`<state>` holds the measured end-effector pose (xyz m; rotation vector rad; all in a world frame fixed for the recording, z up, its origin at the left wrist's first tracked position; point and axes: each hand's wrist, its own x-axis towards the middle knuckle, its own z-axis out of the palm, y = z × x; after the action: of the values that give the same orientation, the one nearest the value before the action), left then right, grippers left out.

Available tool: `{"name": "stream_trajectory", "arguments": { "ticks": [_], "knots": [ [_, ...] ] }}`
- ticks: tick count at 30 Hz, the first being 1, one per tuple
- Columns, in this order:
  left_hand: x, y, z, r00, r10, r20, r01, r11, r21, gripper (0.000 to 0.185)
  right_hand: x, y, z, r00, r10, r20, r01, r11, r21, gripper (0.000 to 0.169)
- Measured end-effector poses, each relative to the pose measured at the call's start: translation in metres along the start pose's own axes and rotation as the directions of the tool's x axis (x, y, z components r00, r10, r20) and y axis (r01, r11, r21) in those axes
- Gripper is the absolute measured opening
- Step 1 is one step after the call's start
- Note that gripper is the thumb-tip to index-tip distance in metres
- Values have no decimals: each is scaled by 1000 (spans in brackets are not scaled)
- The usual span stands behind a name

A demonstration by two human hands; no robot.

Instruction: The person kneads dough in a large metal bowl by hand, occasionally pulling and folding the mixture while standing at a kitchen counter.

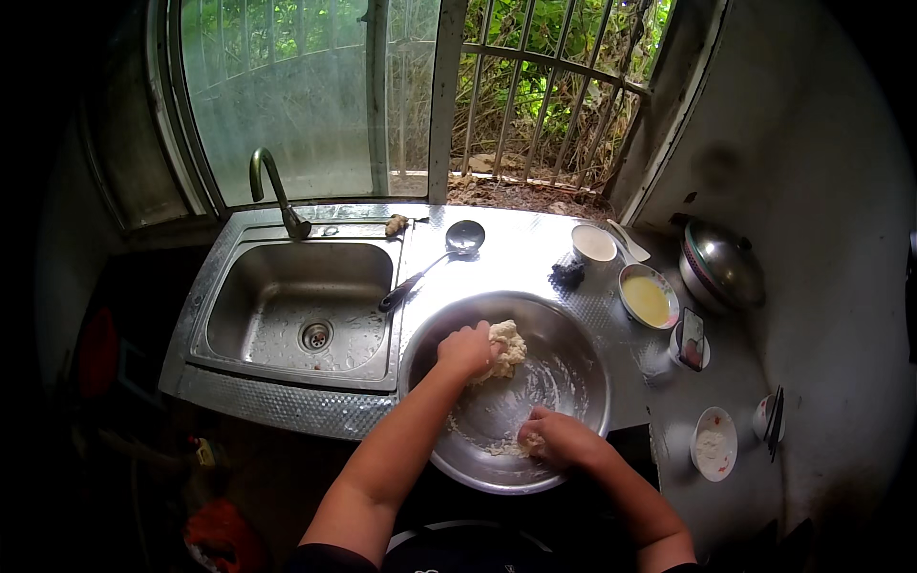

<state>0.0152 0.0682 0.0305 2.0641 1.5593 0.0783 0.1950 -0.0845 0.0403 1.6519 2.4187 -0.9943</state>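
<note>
A wide stainless steel basin (598,401) sits before me at the counter's front edge. Inside it, my left hand (466,351) grips a rough, lumpy mass of dough (509,347) against the far left part of the bowl. My right hand (566,435) is low at the near right, its fingers curled around loose dough scraps (531,444); the palm side is hidden. Smears of wet flour (548,383) streak the basin floor between both hands, and crumbs line the near wall.
Left of the basin is a steel sink (286,286) with a faucet (269,186). A ladle (430,268) lies behind. To the right stand a bowl of yellow liquid (646,299), a phone (692,338) on a small bowl, a flour bowl (714,448), chopsticks (774,422) and a lidded pot (723,265).
</note>
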Motion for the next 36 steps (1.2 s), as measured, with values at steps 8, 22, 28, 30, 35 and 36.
{"name": "stream_trajectory", "arguments": {
  "ticks": [8, 22, 28, 30, 35, 36],
  "knots": [
    [6, -6, 7, 996, 52, -78, -51, 999, 5, 52, 4, 5, -5, 998, 37, -52, -38, 999, -37, 20],
    [4, -6, 8, 997, 46, -63, -45, 999, 17, 50, -22, 7, -1, 995, 70, 65, -56, 980, -189, 20],
    [2, -4, 7, 997, 39, -66, -38, 999, 11, 50, -20, -2, 4, 997, 20, 79, -22, 999, 24, 22],
    [-1, -1, 2, 1000, 17, -24, -17, 1000, -1, 50, -15, 6, -2, 996, 67, 62, -67, 998, 3, 21],
    [-2, 0, 0, 1000, 14, -10, -14, 1000, -5, 49, 3, 28, -13, 917, 182, -355, -209, 977, -38, 29],
    [-1, 1, 0, 1000, 12, -9, -12, 1000, -2, 49, 6, 27, -15, 913, 218, -345, -250, 967, -51, 31]
  ]
}}
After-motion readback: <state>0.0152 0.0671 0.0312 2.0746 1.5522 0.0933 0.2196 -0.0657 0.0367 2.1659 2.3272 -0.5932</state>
